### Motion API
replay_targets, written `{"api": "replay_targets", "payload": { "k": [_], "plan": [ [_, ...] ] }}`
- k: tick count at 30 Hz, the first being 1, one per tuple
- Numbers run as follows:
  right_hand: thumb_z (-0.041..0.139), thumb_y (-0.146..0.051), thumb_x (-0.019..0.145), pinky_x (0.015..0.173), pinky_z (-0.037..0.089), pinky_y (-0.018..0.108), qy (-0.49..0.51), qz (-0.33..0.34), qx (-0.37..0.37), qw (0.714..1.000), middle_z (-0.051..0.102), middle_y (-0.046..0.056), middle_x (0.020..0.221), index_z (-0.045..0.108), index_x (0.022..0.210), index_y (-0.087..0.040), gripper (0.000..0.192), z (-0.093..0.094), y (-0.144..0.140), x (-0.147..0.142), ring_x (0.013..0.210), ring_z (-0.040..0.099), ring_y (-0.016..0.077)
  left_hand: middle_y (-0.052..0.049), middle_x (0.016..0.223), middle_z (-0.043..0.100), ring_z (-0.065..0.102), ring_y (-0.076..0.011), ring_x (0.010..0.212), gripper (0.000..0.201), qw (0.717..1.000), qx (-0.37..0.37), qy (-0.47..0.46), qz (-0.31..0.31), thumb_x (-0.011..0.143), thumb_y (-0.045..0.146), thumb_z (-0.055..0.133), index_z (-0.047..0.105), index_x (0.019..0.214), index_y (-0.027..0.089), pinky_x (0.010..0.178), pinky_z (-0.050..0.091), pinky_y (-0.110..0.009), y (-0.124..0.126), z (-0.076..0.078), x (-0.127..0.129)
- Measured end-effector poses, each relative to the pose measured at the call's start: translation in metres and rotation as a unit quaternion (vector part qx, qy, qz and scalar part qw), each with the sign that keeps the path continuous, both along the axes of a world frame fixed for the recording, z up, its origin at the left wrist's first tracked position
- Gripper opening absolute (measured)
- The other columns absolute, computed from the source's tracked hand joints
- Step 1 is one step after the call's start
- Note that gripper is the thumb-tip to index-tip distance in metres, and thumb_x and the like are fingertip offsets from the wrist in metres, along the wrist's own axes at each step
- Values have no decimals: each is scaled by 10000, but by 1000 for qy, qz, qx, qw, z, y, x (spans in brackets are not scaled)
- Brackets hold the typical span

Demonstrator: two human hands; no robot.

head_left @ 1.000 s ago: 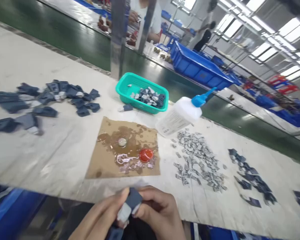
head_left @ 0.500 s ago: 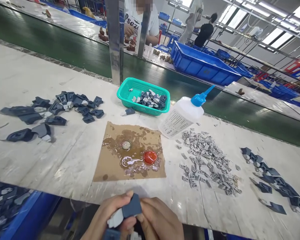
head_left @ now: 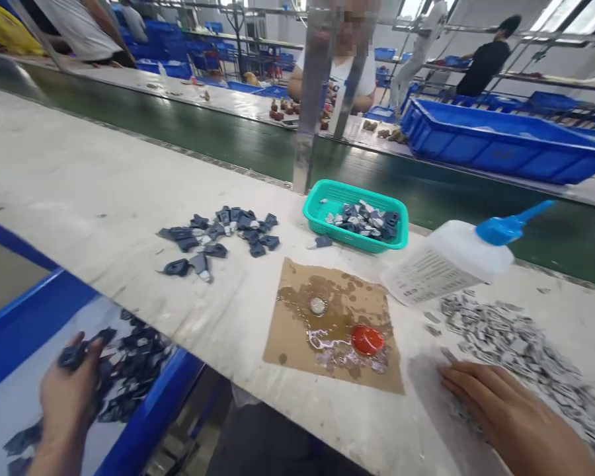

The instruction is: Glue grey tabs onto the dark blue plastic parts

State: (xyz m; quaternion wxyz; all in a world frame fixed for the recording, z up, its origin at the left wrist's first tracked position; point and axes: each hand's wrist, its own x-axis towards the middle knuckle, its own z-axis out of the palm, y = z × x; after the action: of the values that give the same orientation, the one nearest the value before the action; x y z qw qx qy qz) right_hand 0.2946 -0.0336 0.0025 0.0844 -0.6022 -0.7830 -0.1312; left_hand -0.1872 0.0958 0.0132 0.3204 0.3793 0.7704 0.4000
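My left hand (head_left: pixel 69 390) is over the blue bin (head_left: pixel 178 390) at the lower left, its fingers curled around dark blue plastic parts (head_left: pixel 72 357). More dark blue parts (head_left: pixel 133 370) lie heaped in that bin. On the right, my right hand (head_left: pixel 506 410) rests at the near edge of a spread of small grey plastic parts (head_left: pixel 520 344). Its fingers are pressed together, with one small grey part (head_left: pixel 447 355) at the tips. Between the hands lies a wet cardboard sheet (head_left: pixel 287 330) bearing a red round cap (head_left: pixel 367 340) and a small pale disc (head_left: pixel 318 306).
A green basket (head_left: pixel 310 215) holds grey and dark blue parts. A white bottle (head_left: pixel 441 264) with a blue nozzle stands beside the cardboard. Dark blue parts (head_left: pixel 215 250) lie on the table's left. Beyond run a metal post (head_left: pixel 307 119), a green belt (head_left: pixel 218 142) and a large blue crate (head_left: pixel 496 145); a person sits opposite.
The hands have parted from the dark blue and grey pieces held together at the table edge. My left hand has gone to the bin, my right to the grey parts; the view has swung left.
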Motion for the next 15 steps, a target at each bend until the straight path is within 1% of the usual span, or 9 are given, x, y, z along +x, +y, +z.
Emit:
{"api": "replay_targets", "payload": {
  "k": [2, 3, 5, 6, 8, 10, 11, 12, 15],
  "plan": [
    [210, -307, 935, 613, 512, 276, -25, 14, 4, 1000, 660, 58, 889, 631, 938, -226, 429, -4, -2, 4, 775, 636, 180, 259, 416, 565, 510, -18, 380, 200, 994, 27, -62, 84, 669, 76, 658, 585, 754, 241, 403, 387, -56, 1, 5, 6],
    [224, -320, 930, 610, 513, 277, -35, 18, 6, 999, 658, 70, 896, 620, 978, -225, 410, -4, -2, 5, 777, 636, 189, 277, 467, 594, 526, -9, 432, 185, 988, 35, -104, 112, 679, 84, 651, 585, 738, 246, 456, 414, -46, 1, 7, 12],
    [287, -350, 918, 613, 517, 281, -49, 11, 2, 999, 647, 96, 916, 566, 1114, -206, 371, -3, -4, 3, 798, 632, 206, 281, 573, 646, 542, -18, 509, 139, 973, 32, -183, 134, 702, 128, 643, 587, 710, 254, 505, 454, -55, -1, 13, 27],
    [310, -350, 915, 622, 519, 284, -51, 3, -7, 999, 638, 106, 928, 525, 1178, -192, 375, -2, -5, 0, 816, 628, 211, 258, 600, 661, 534, -26, 503, 122, 962, 21, -236, 137, 709, 145, 639, 590, 699, 256, 471, 456, -63, -3, 15, 37],
    [319, -328, 920, 643, 524, 285, -42, -13, -28, 999, 620, 106, 935, 478, 1226, -181, 374, -1, -6, -8, 842, 620, 206, 178, 590, 662, 490, -37, 428, 115, 921, -23, -359, 148, 696, 142, 641, 602, 676, 248, 346, 410, -88, -10, 20, 57],
    [331, -325, 921, 650, 527, 281, -7, -36, -32, 999, 608, 86, 924, 520, 1148, -203, 320, -1, -6, -19, 835, 618, 189, 112, 568, 634, 458, -44, 388, 118, 876, -64, -451, 156, 637, 131, 667, 614, 658, 234, 272, 354, -106, -20, 22, 79],
    [350, -339, 916, 646, 527, 278, 20, -51, -20, 998, 606, 75, 911, 544, 1087, -212, 288, -1, -6, -25, 824, 619, 183, 89, 577, 627, 475, -57, 409, 121, 865, -81, -474, 143, 605, 143, 690, 619, 651, 230, 278, 365, -116, -26, 23, 89],
    [373, -350, 909, 645, 527, 277, 51, -67, 0, 996, 604, 67, 899, 558, 1030, -215, 259, -2, -5, -30, 815, 620, 178, 71, 598, 629, 503, -79, 447, 133, 865, -94, -479, 115, 571, 170, 721, 622, 640, 227, 297, 392, -132, -32, 22, 100],
    [441, -318, 886, 676, 521, 277, 120, -80, 54, 988, 602, 57, 886, 560, 983, -204, 191, -4, -2, -46, 814, 614, 167, 27, 607, 631, 534, -125, 530, 183, 888, -120, -443, -11, 548, 301, 770, 654, 664, 222, 384, 445, -177, -47, 21, 128]
  ]
}}
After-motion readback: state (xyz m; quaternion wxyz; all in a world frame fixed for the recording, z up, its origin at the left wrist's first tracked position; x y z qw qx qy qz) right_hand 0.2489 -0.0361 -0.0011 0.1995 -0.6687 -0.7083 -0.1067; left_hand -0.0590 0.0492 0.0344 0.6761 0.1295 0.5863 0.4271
